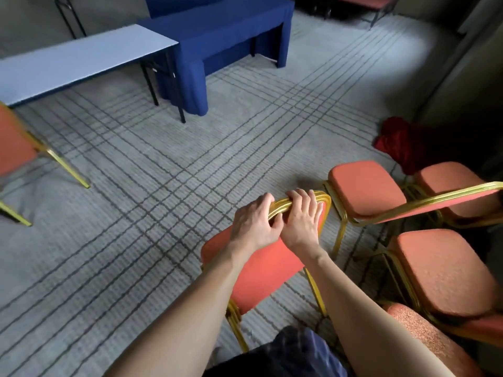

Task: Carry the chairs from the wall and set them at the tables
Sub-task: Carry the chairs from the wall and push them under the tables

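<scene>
**Both hands on the chair's top rail**

The person stands over an orange-padded chair [261, 270] with a gold frame. It sits low in the view, at about 6 o'clock, on the grey lined carpet [163, 164]. The left hand [254, 224] and right hand [300, 219] sit side by side, thumbs nearly touching. Each has its fingers curled over the gold top rail [283, 207] of the backrest and grips it. Whether the chair's legs are on the carpet or lifted cannot be told.

More orange chairs [446, 270] crowd together from 3 to 5 o'clock, just beside the held one. A crumpled red cloth [394, 140] lies on the floor beyond them, at about 2 o'clock.

At 10 to 11 o'clock, well apart from the hands, stands a bare pale-blue folding table [81, 58] on dark legs. A table draped in dark blue cloth [217, 36] stands against its far end, at 12 o'clock. One lone chair [16, 148] stands at 9 o'clock near the folding table, partly cut off by the edge of the view.
</scene>
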`<action>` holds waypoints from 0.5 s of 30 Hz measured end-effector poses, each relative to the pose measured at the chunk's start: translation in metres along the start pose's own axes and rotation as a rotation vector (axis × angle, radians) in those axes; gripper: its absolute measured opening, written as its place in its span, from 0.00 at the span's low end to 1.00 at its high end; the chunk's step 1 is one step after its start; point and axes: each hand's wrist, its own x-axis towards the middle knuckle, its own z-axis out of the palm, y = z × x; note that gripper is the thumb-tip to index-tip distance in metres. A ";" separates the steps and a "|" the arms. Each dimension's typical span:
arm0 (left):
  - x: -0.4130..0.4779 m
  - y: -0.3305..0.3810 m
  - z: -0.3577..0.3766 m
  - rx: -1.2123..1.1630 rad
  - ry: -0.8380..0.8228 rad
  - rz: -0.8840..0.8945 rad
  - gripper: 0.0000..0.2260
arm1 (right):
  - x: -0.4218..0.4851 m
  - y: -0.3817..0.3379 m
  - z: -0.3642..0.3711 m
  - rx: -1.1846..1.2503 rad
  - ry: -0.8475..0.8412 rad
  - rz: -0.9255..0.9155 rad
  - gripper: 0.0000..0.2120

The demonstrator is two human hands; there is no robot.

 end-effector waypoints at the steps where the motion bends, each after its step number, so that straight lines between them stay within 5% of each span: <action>1: 0.004 -0.004 -0.003 -0.023 0.012 -0.009 0.13 | 0.005 -0.001 0.003 0.006 0.006 -0.016 0.29; 15: 0.083 -0.075 -0.021 0.373 0.280 -0.202 0.10 | 0.144 -0.024 0.038 -0.032 0.113 -0.373 0.18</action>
